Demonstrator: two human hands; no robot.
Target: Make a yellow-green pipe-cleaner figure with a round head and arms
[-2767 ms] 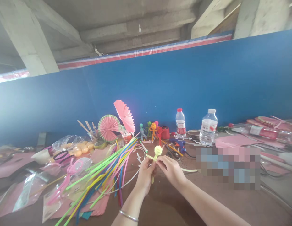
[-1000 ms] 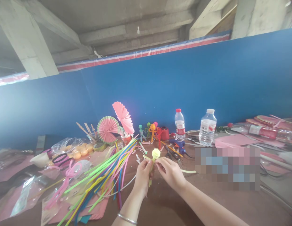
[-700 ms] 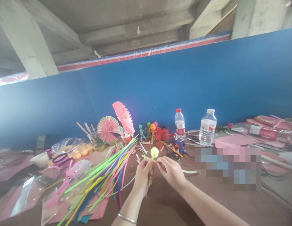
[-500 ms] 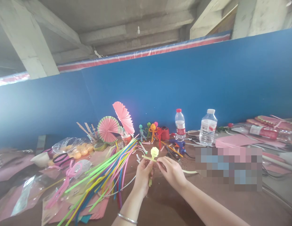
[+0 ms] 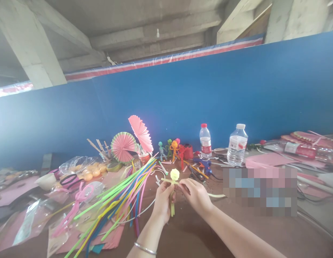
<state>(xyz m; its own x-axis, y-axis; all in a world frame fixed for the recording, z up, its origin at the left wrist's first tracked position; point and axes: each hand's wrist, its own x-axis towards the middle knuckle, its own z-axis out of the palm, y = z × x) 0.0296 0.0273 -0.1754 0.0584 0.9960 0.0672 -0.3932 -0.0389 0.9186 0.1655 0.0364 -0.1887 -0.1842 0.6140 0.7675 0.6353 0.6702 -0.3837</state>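
Observation:
A pale yellow pipe-cleaner figure (image 5: 174, 175) stands upright between my hands, its round coiled head on top and two strips sticking out sideways like arms. My left hand (image 5: 163, 200) is closed around its body, and the legs hang out below the fingers. With thumb and fingertips, my right hand (image 5: 194, 195) pinches the end of the right-hand strip. Part of the body is hidden behind the left fingers. Finished-looking figures of the same sort, an orange one (image 5: 174, 149) and a light blue one (image 5: 161, 150) among them, stand behind on the brown table (image 5: 198, 233).
Long coloured pipe cleaners (image 5: 112, 204) lie in a bundle to the left. Behind are pink paper fans (image 5: 123, 147), a blue glue gun (image 5: 204, 165), a red-capped bottle (image 5: 205, 141) and a white-capped bottle (image 5: 237, 145). A pixelated patch covers part of the right side.
The figure has turned slightly upright and its head has shifted a little left. Both hands keep nearly the same grip and place.

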